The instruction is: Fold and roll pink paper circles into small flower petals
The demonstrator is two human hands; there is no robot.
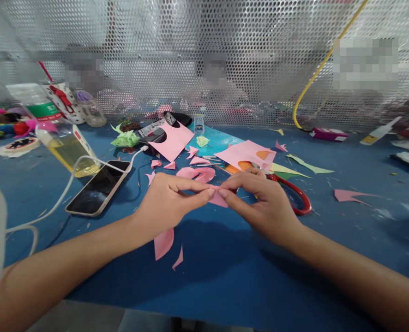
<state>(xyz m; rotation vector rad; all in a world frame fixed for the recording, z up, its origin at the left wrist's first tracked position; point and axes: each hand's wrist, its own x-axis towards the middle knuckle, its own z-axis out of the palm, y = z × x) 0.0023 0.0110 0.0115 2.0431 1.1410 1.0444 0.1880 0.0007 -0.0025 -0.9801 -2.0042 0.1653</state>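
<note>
A small pink paper piece (219, 199) is pinched between both hands above the middle of the blue table. My left hand (170, 199) grips its left side between thumb and forefinger. On its right side, the thumb and forefinger of my right hand (260, 200) are closed. Just behind the hands lie curved pink paper pieces (204, 174). Scissors with red handles (299, 196) rest beside and partly behind my right hand. Below my left wrist are a pink petal-shaped piece (164, 244) and a thin pink scrap (178, 258).
At left, a phone (99, 188) with a white cable (83, 159) lies by a tilted bottle of yellow liquid (68, 154). Pink sheets (175, 138) and a blue sheet (214, 140) lie behind the hands. A perforated metal screen (253, 60) stands at the back.
</note>
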